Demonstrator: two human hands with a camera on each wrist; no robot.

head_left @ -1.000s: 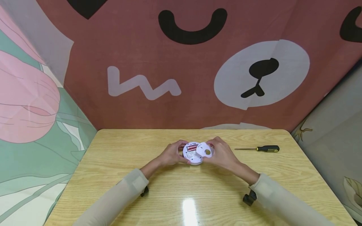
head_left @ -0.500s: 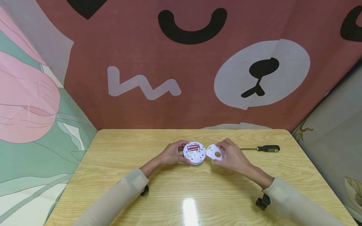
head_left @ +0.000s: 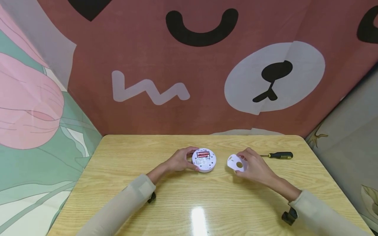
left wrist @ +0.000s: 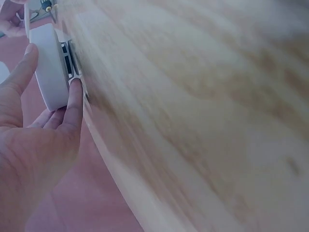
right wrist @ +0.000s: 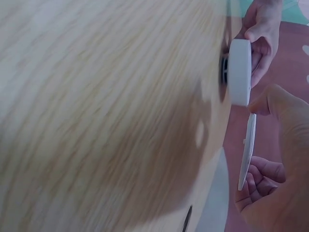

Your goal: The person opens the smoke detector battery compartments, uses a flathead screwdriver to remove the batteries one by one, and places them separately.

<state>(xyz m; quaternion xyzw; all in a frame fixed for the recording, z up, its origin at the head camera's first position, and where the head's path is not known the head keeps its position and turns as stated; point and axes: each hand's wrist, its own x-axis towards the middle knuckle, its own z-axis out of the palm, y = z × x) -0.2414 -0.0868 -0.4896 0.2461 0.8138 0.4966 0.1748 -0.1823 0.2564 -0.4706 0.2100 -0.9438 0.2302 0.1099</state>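
A round white smoke alarm [head_left: 204,165] sits near the middle of the table, its underside up, with red batteries [head_left: 203,154] in an open slot. My left hand [head_left: 178,160] grips it by the left edge, thumb on the near side and fingers on the far side. In the left wrist view, a dark vented part shows between the alarm [left wrist: 50,70] and the table. To the right, my right hand [head_left: 256,166] pinches a thin white back plate [head_left: 234,163] with a round hole, held tilted over the table. The right wrist view shows the plate [right wrist: 247,152] edge-on between thumb and fingers.
A screwdriver [head_left: 280,155] with a black and yellow handle lies behind the right hand, its shaft partly hidden. The wooden table [head_left: 165,209] ends at a cloth backdrop [head_left: 141,118] printed with a bear face. Patterned cloth also hangs on both sides.
My right hand has drawn the back plate off the smoke alarm to the right, baring the batteries fully. My left hand has stayed on the alarm.
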